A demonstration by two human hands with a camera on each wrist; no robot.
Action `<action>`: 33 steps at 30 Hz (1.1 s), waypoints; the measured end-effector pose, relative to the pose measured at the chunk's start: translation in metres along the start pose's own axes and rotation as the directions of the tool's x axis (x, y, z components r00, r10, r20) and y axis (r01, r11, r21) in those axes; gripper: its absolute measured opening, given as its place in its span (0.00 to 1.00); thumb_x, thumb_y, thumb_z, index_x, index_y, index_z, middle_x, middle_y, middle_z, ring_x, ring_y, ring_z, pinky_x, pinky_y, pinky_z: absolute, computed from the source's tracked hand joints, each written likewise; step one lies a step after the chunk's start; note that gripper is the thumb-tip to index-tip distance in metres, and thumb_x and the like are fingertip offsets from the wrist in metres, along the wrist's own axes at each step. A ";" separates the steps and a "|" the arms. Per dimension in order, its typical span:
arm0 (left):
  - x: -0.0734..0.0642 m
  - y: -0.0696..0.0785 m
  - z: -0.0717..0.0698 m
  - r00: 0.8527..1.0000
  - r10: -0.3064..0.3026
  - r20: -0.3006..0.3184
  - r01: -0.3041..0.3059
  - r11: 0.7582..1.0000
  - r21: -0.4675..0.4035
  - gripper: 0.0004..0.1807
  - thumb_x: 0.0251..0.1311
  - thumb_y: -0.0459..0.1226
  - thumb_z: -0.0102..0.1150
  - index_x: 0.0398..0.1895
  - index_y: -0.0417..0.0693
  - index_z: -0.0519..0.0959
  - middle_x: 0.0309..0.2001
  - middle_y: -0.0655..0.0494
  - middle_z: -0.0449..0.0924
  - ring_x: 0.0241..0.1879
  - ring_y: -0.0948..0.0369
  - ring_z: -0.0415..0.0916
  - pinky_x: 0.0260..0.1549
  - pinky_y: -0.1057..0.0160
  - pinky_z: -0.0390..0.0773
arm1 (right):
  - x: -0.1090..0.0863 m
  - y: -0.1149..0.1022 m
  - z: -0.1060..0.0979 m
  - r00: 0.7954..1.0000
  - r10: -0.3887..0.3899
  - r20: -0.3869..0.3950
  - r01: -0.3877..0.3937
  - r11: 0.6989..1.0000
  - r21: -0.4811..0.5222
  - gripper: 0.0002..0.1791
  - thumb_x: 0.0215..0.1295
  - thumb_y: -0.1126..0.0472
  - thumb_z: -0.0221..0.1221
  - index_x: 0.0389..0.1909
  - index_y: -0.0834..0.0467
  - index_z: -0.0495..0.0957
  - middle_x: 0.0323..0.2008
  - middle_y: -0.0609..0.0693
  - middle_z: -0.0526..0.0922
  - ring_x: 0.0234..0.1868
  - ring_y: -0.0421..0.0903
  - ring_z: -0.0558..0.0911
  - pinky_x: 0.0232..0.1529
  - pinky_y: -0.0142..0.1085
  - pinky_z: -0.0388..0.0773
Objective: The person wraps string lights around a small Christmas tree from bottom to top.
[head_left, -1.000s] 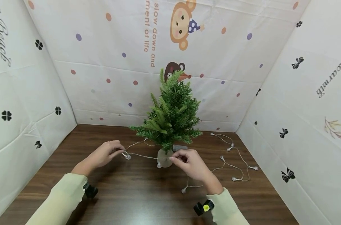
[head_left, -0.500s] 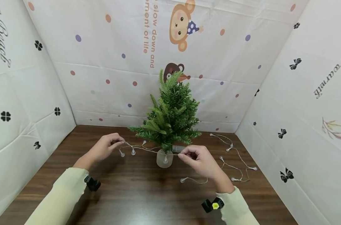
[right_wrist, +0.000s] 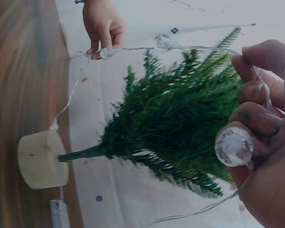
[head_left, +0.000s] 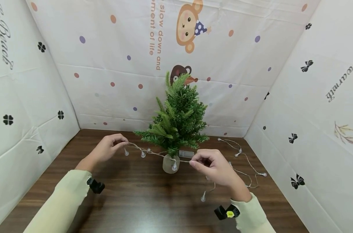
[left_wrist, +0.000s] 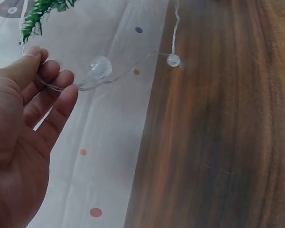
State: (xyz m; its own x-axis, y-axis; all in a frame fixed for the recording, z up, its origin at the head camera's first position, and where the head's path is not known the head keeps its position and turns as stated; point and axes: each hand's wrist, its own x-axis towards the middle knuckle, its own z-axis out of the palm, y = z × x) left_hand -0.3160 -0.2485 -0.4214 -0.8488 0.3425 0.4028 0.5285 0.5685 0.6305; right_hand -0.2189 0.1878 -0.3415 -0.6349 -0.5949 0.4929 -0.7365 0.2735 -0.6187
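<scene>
My left hand (head_left: 105, 149) pinches the wire of a string of fairy lights (head_left: 174, 166) between thumb and fingers. The right hand (head_left: 214, 165) pinches the same wire farther along. Between them the wire runs fairly straight, with clear round bulbs dangling, and crosses in front of the tree's base. A bulb (right_wrist: 233, 146) lies against the right hand's fingers in the right wrist view. Behind the wire stands a small artificial Christmas tree (head_left: 180, 116) on a pale round base (head_left: 168, 165). In the left wrist view, a bulb (left_wrist: 100, 68) hangs just beyond the left fingertips.
A clear battery box (head_left: 186, 153) lies behind the base, to its right. The rest of the light string trails over the brown wooden table (head_left: 141, 200), with a loose bulb (head_left: 264, 174) near its right side. Printed white cloth walls (head_left: 100, 97) enclose the table.
The right hand has moved rightward and slightly up, drawing the wire along. My left hand has risen a little. The wire between them has lifted, and a bulb now dangles below the right hand.
</scene>
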 end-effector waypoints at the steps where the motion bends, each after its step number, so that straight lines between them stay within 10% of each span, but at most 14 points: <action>1: 0.001 0.000 -0.001 1.000 0.000 -0.009 0.000 1.000 0.001 0.04 0.72 0.38 0.60 0.42 0.55 0.85 0.38 0.58 0.85 0.28 0.64 0.79 0.26 0.64 0.77 | 0.000 -0.002 -0.002 1.000 -0.009 -0.002 0.009 1.000 0.005 0.12 0.71 0.68 0.61 0.35 0.46 0.83 0.21 0.42 0.70 0.19 0.36 0.64 0.20 0.28 0.64; 25: 0.033 0.019 -0.015 0.987 -0.015 -0.158 0.004 0.998 -0.068 0.08 0.73 0.40 0.59 0.48 0.50 0.86 0.44 0.51 0.87 0.38 0.70 0.81 0.35 0.70 0.78 | 0.028 -0.039 -0.022 0.989 -0.146 -0.025 0.147 0.989 0.032 0.16 0.68 0.75 0.59 0.35 0.48 0.82 0.22 0.41 0.70 0.16 0.35 0.66 0.17 0.30 0.63; 33: 0.050 0.035 -0.022 0.991 -0.039 -0.129 0.022 0.992 -0.125 0.11 0.76 0.38 0.55 0.51 0.45 0.84 0.46 0.44 0.88 0.47 0.47 0.86 0.40 0.75 0.79 | 0.032 -0.048 -0.027 0.979 -0.198 -0.051 0.199 0.980 0.020 0.16 0.67 0.77 0.59 0.36 0.50 0.82 0.22 0.42 0.71 0.15 0.33 0.67 0.15 0.29 0.63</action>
State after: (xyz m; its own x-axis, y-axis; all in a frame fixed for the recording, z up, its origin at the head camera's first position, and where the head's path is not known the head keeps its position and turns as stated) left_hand -0.3395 -0.2277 -0.3647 -0.8599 0.2208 0.4603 0.5068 0.4781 0.7173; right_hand -0.2103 0.1760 -0.2790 -0.4874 -0.5981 0.6362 -0.8436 0.1346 -0.5198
